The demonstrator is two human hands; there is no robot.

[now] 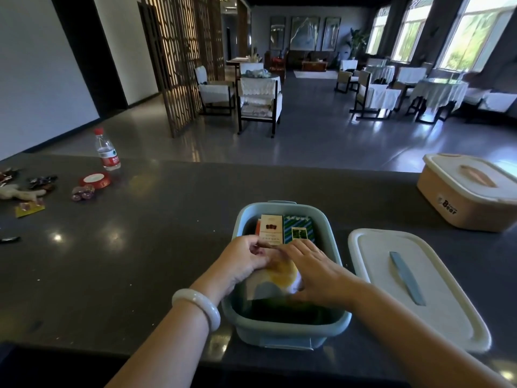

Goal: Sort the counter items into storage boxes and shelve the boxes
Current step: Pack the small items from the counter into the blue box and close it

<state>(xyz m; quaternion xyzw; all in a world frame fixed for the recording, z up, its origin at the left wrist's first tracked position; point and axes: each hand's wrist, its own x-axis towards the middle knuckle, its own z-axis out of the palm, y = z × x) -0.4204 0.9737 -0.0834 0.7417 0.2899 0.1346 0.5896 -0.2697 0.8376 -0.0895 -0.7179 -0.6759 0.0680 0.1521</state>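
Blue plastic storage box [282,330] sits open on the dark counter [145,247]; my left hand [243,259] pinches and my flat right hand [313,268] presses a soft yellow-and-white packet [279,271] inside. Light, crinkly, probably slippery; best gripped by its edges.

Dark glossy stone counter [156,236]. On it: open blue storage box [282,329] near front edge; its white lid [436,298] flat just right of it; closed beige box [470,197] far right. Left end: 1 water bottle [107,151] upright, red round tin [95,180] beside it, purple wrapped sweets [83,192], dark wrappers [42,182], yellow packet [29,209], a pale object [16,193] I can't identify.
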